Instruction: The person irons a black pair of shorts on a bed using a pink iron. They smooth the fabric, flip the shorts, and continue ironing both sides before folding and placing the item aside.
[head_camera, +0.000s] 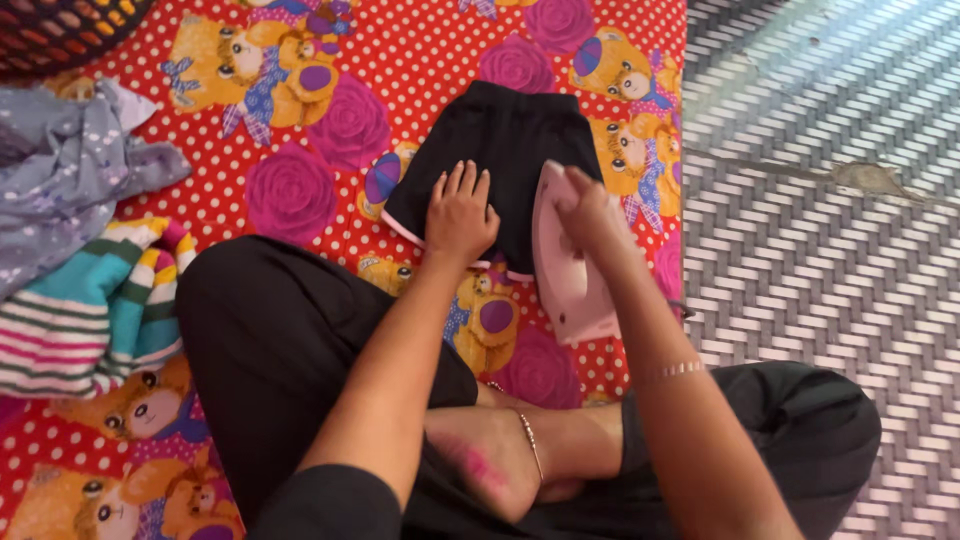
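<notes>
Garment: small black garment (505, 140) with pale pink hem trim, laid flat on the red polka-dot bear-print sheet (420, 60); it is the landmark for all else.
Left hand (460, 215): rests palm down on the garment's near hem, fingers straight and slightly apart, pinning the cloth.
Right hand (590, 210): fingers closed around the handle of the pink clothes iron (565, 265), at the garment's right edge.
Iron: soleplate lies partly on the garment's right near corner, partly on the sheet just beside it.
Step in hand: judging by the grip and the flat hold, pressing the garment's right side.
Next move calls for: probably a steady slide across the cloth, the holding hand kept out of the iron's path.
Left of garment: striped folded cloth (90, 310) and lilac patterned cloth (70, 170), well apart.
Right of garment: woven floor mat (820, 200).
Near side: person's crossed legs in black trousers (280, 350).
</notes>
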